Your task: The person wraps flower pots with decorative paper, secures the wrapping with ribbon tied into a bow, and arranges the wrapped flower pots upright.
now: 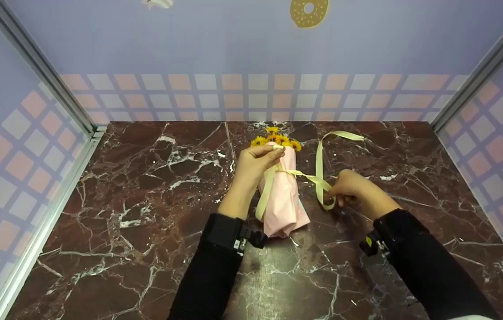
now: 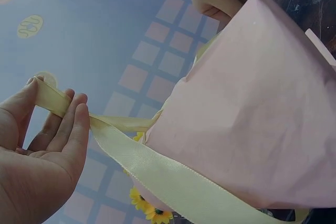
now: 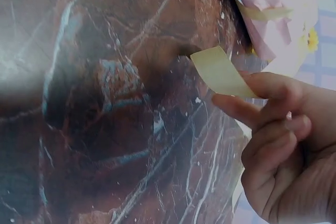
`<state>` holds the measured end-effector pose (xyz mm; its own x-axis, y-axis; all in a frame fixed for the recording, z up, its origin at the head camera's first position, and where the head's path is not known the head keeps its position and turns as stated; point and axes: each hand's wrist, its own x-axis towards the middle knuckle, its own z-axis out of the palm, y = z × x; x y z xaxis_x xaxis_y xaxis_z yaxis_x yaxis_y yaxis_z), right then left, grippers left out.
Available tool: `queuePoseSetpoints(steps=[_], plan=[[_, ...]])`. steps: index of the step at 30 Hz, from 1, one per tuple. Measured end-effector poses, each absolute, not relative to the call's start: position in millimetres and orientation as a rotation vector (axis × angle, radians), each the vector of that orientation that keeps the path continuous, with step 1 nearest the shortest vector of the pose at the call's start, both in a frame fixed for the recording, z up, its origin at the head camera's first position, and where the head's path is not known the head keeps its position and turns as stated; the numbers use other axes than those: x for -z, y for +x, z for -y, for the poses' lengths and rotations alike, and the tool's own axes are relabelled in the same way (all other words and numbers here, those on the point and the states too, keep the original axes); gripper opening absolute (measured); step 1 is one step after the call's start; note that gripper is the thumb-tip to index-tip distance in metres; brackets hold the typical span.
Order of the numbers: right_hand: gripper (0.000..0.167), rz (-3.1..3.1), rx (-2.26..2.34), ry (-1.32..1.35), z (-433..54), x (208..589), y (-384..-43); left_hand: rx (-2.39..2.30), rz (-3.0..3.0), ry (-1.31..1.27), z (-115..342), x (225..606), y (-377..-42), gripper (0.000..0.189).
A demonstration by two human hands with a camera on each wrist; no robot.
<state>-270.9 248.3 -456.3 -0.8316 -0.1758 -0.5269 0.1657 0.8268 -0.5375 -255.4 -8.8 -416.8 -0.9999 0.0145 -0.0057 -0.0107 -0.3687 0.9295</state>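
Note:
A bouquet wrapped in pink paper [image 1: 281, 204] lies on the dark marbled table, its yellow flowers [image 1: 272, 130] pointing to the far side. Pale yellow ribbon [image 1: 319, 164] goes round the wrap's upper part. Above the bouquet my left hand [image 1: 258, 162] pinches a folded loop of ribbon, which stretches between thumb and fingers in the left wrist view; one tail hangs down over the paper. To the right, my right hand [image 1: 353, 189] pinches the other length of ribbon between thumb and forefinger, and a short piece [image 3: 223, 72] sticks out past the fingertips.
The marbled table [image 1: 144, 266] runs back to a lilac wall [image 1: 251, 49] with pink and white squares. Side panels with metal edge strips [image 1: 42, 249] stand at left and right. A far stretch of ribbon curls on the table beyond my right hand.

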Motion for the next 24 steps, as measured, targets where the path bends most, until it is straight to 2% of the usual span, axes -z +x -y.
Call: queuePoseSetpoints(steps=[4,8,14,20,24], plan=[[0.018,-2.389,0.974,0.108,-251.3,455.6,-273.8,-2.589,-1.761,0.005,9.0,416.4,-254.8,0.02],[0.019,-2.481,1.165,0.178,-250.3,453.2,-278.2,-2.584,-1.764,0.01,8.4,416.3,-254.7,0.021],[0.038,-2.761,1.024,0.004,-237.4,437.6,-286.9,-2.575,-1.77,0.032,8.6,414.8,-253.9,0.021],[0.036,-2.887,1.137,-0.034,-217.1,418.8,-298.5,-2.568,-1.761,0.026,9.0,415.2,-254.2,0.02],[0.026,-2.988,1.198,-0.132,-201.0,405.9,-305.2,-2.572,-1.767,0.02,8.2,415.1,-253.7,0.019]])
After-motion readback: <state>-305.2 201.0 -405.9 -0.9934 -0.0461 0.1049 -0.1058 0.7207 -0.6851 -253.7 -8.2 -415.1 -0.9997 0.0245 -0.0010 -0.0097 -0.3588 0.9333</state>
